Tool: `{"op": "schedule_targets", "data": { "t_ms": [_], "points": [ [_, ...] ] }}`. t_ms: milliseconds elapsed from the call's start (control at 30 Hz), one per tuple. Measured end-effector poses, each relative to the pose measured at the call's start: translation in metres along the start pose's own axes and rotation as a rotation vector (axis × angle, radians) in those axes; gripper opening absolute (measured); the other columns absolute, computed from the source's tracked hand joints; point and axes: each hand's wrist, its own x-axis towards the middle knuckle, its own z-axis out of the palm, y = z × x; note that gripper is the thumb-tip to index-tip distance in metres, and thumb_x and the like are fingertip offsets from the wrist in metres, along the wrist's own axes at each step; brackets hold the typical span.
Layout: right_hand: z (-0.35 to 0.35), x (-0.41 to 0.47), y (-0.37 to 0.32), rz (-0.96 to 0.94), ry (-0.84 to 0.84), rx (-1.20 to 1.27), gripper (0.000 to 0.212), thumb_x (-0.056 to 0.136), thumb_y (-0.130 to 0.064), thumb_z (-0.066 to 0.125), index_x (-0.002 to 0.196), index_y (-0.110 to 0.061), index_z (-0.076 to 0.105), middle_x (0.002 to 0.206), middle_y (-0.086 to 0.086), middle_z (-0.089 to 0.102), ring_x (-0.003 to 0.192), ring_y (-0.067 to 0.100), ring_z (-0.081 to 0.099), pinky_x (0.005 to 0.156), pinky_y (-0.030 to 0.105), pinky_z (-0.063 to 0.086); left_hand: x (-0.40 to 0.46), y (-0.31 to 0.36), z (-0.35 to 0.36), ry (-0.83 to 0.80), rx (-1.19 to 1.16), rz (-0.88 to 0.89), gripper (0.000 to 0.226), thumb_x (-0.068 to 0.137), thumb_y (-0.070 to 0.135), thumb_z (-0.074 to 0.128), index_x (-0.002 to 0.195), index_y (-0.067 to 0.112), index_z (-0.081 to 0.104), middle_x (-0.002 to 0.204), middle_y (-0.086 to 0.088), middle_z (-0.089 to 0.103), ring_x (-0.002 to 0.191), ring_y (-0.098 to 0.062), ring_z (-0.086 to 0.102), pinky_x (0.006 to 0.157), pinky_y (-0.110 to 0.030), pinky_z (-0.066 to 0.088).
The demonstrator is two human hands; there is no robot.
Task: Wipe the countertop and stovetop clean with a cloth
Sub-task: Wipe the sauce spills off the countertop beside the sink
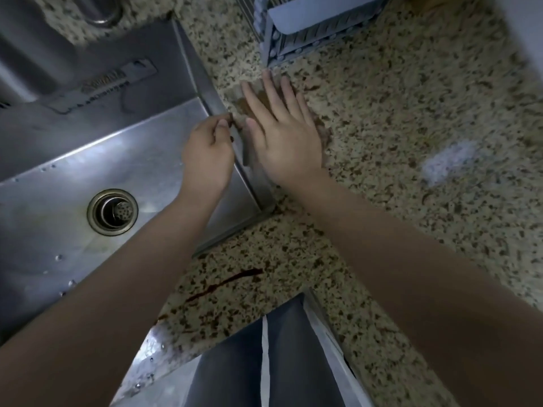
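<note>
Right hand (286,142) flat on the cloth (249,108), fingers straight and spread, palm pressing it onto the speckled countertop (396,113) right at the sink edge (219,105). Cloth is brownish, mostly hidden under that hand; bare bits show between the fingers, past the fingertips and by the heel of the palm, where a flap hangs over the sink edge. Left hand (207,154) sits over the sink (73,171), fingers curled, thumb and forefinger pinching the cloth's corner just beside the right thumb. Beyond the right fingertips, near but apart: corner of a pale ribbed rack (308,27). Well off to the little-finger side of the right hand, a white smear (446,163) on the countertop. Back toward the wrists, on the counter strip in front of the sink, a dark reddish streak (232,282) with spatter around it. Sink drain (112,212) lies below and outward of the left hand, water droplets on the steel. Stovetop not visible.
</note>
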Motion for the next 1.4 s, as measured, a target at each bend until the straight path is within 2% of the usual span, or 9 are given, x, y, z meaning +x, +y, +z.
{"op": "schedule_targets", "data": {
  "t_ms": [167, 267, 400, 500, 633, 733, 967, 1200, 1400],
  "points": [
    [-0.025, 0.013, 0.165, 0.252, 0.038, -0.283, 0.058, 0.109, -0.044, 0.006, 0.158, -0.025, 0.031, 0.16, 0.014, 0.039, 0.15, 0.038, 0.03, 0.123, 0.055, 0.022, -0.011, 0.007, 0.008, 0.081, 0.206, 0.233, 0.034, 0.106, 0.016, 0.042, 0.129, 0.01, 0.066, 0.129, -0.014, 0.056, 0.112, -0.008, 0.049, 0.087, 0.006, 0.024],
    [-0.03, 0.017, 0.157, 0.587, 0.044, -0.155, 0.062, 0.107, -0.047, 0.009, 0.164, -0.025, 0.021, 0.17, 0.016, 0.019, 0.157, 0.042, 0.013, 0.127, 0.055, 0.009, -0.014, 0.012, 0.024, 0.029, 0.26, 0.397, 0.036, 0.103, 0.016, 0.043, 0.129, 0.011, 0.067, 0.125, -0.011, 0.059, 0.114, -0.014, 0.053, 0.098, -0.006, 0.032],
    [-0.012, -0.016, 0.07, 0.117, 0.016, -0.101, 0.056, 0.109, -0.043, 0.022, 0.159, -0.024, 0.037, 0.165, 0.019, 0.032, 0.152, 0.043, 0.027, 0.125, 0.058, 0.02, -0.013, 0.028, 0.052, 0.012, 0.304, 0.476, 0.04, 0.1, 0.015, 0.041, 0.131, 0.008, 0.065, 0.128, -0.01, 0.06, 0.123, -0.024, 0.054, 0.11, -0.032, 0.04],
    [-0.025, -0.013, 0.121, -0.087, -0.112, -0.113, 0.056, 0.111, -0.046, 0.014, 0.159, -0.029, 0.036, 0.167, 0.009, 0.031, 0.155, 0.036, 0.023, 0.126, 0.052, 0.022, -0.005, 0.04, 0.072, -0.036, 0.328, 0.492, 0.041, 0.099, 0.015, 0.041, 0.132, 0.008, 0.064, 0.131, -0.01, 0.06, 0.123, -0.026, 0.053, 0.108, -0.027, 0.036],
    [-0.05, 0.01, 0.243, 0.217, -0.064, -0.249, 0.068, 0.107, -0.046, -0.002, 0.161, -0.023, 0.031, 0.166, 0.011, 0.032, 0.154, 0.039, 0.023, 0.125, 0.054, 0.018, 0.001, 0.043, 0.094, -0.191, 0.467, 0.597, 0.048, 0.098, 0.027, 0.036, 0.134, 0.012, 0.064, 0.144, -0.005, 0.057, 0.136, -0.027, 0.047, 0.118, -0.039, 0.033],
    [-0.053, 0.011, 0.241, 0.49, 0.0, -0.18, 0.066, 0.106, -0.05, -0.001, 0.163, -0.028, 0.024, 0.169, 0.016, 0.023, 0.156, 0.04, 0.017, 0.127, 0.054, 0.011, 0.002, 0.048, 0.105, -0.247, 0.576, 0.631, 0.047, 0.1, 0.028, 0.039, 0.14, 0.014, 0.06, 0.154, -0.001, 0.049, 0.148, -0.027, 0.033, 0.123, -0.04, 0.022],
    [-0.053, 0.002, 0.225, -0.042, -0.137, -0.136, 0.055, 0.111, -0.049, 0.012, 0.162, -0.033, 0.027, 0.17, 0.009, 0.023, 0.156, 0.036, 0.018, 0.127, 0.047, 0.012, 0.01, 0.055, 0.124, -0.137, 0.768, 0.704, 0.041, 0.101, 0.02, 0.042, 0.135, 0.011, 0.063, 0.14, -0.006, 0.06, 0.131, -0.032, 0.052, 0.105, -0.045, 0.045],
    [-0.061, 0.026, 0.264, 0.377, -0.001, -0.102, 0.059, 0.11, -0.049, 0.012, 0.163, -0.029, 0.026, 0.17, 0.013, 0.021, 0.156, 0.04, 0.016, 0.127, 0.052, 0.016, 0.013, 0.057, 0.124, -0.175, 0.909, 0.741, 0.05, 0.103, 0.028, 0.031, 0.144, 0.013, 0.056, 0.146, -0.004, 0.057, 0.138, -0.03, 0.047, 0.114, -0.044, 0.042],
    [-0.051, -0.083, 0.191, -0.058, -0.163, -0.059, 0.053, 0.113, -0.047, 0.02, 0.164, -0.033, 0.021, 0.173, 0.003, 0.011, 0.159, 0.028, -0.001, 0.13, 0.046, 0.005, 0.019, 0.052, 0.118, -0.231, 0.908, 0.774, 0.051, 0.1, 0.029, 0.034, 0.142, 0.013, 0.058, 0.146, -0.005, 0.057, 0.136, -0.033, 0.049, 0.107, -0.05, 0.045]
  ]
}}
